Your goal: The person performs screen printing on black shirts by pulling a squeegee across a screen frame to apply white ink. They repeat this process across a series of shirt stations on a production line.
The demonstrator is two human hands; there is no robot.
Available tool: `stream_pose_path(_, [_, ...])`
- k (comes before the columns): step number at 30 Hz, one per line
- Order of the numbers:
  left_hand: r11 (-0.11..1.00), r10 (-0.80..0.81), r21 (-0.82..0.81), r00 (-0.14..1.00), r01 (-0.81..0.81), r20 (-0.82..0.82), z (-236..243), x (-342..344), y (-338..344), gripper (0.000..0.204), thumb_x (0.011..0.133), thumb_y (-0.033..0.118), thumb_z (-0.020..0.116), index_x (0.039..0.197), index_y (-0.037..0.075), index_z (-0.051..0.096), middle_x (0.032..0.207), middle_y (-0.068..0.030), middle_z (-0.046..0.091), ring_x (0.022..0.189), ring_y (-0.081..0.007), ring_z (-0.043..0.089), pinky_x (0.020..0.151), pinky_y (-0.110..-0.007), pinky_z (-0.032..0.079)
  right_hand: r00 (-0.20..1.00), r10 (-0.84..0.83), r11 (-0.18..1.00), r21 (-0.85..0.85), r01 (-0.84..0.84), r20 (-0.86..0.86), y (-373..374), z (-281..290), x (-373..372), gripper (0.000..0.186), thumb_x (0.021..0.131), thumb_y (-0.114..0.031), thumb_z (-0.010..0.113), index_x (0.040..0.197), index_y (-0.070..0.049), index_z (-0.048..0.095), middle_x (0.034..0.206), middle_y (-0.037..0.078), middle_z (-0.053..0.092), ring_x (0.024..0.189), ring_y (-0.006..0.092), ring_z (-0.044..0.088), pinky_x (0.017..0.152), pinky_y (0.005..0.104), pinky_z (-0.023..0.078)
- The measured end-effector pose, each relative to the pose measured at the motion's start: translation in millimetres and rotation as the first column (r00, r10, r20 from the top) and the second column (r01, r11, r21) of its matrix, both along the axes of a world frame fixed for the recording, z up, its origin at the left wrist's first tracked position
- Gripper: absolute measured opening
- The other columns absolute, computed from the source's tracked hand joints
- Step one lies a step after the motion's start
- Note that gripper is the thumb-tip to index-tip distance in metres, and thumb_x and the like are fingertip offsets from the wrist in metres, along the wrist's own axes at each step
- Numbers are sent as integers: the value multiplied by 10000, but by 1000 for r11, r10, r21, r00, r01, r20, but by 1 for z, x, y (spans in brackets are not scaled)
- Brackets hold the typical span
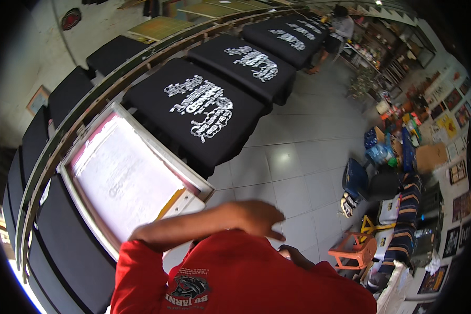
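My left hand (254, 217) is raised in front of my red shirt, the forearm crossing from the left. It appears empty, with the thumb apart from the fingers. Partly behind my shirt, my right hand (294, 255) shows only in part; a small pale patch lies at its fingers, too little to name. Close to my left forearm lies a screen printing frame (81, 206) with a pale wooden rim and a whitish mesh bearing a faint design. Just beyond it, a black T-shirt (152, 104) with a white print is spread on a flat board.
More printed black shirts (220, 52) run along a metal rail (107, 91); plain black boards (70, 230) line its other side. At the far end a person (340, 31) stands. An orange stool (353, 248), a dark chair (384, 186) and piled goods occupy the right side of the tiled floor (293, 172).
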State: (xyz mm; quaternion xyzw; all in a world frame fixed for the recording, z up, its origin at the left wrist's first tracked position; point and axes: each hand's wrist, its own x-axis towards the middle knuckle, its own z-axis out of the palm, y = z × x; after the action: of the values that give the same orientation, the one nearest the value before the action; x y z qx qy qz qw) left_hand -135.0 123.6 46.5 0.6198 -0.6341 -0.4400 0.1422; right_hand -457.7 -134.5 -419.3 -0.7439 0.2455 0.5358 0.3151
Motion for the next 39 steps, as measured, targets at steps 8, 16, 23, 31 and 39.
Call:
stream_pose_path(8, [483, 858, -131, 498, -865, -126, -237, -151, 83, 448, 968, 357, 552, 1299, 57, 576, 1269, -209, 615, 1174, -349, 590, 1015, -419, 440, 540, 582, 796, -291, -531, 608, -35, -49, 66, 444, 912, -471, 585, 986, -48, 696, 1075, 180, 680, 1045, 341, 627, 932, 442, 486])
stream_pose_path(16, [221, 608, 443, 478, -869, 634, -474, -474, 343, 239, 865, 171, 548, 961, 109, 759, 1078, -133, 712, 979, -302, 684, 839, -441, 544, 655, 9, 987, 97, -125, 755, -26, 40, 81, 130, 834, -122, 606, 844, -34, 702, 819, 118, 710, 799, 253, 681, 745, 371, 523])
stream_pose_path(23, [206, 794, 138, 248, -969, 555, -458, -561, 352, 223, 908, 269, 590, 923, 138, 769, 919, -102, 737, 861, -267, 709, 747, -404, 561, 620, 343, 841, 63, -538, 706, -21, -14, -20, 261, 856, -277, 570, 848, -66, 723, 857, 133, 717, 872, 301, 682, 801, 426, 528])
stream_pose_path(31, [-693, 677, 116, -698, -712, -233, -415, -488, 310, 192, 965, 186, 595, 908, 17, 667, 794, -97, 696, 683, -171, 666, 617, -305, 514, 551, 698, 676, -168, -717, 457, 56, 1, -33, 575, 910, -579, 526, 874, -39, 721, 892, 189, 710, 888, 371, 678, 830, 458, 513])
stream_pose_path(39, [-738, 574, 71, -679, -671, -457, -353, -429, 395, 180, 896, -53, 494, 933, 71, 619, 832, -19, 655, 753, -112, 642, 629, -236, 455, 593, 76, 934, 152, -324, 802, 167, 89, 33, 132, 918, -76, 546, 902, -13, 661, 818, 107, 695, 778, 194, 675, 724, 321, 518])
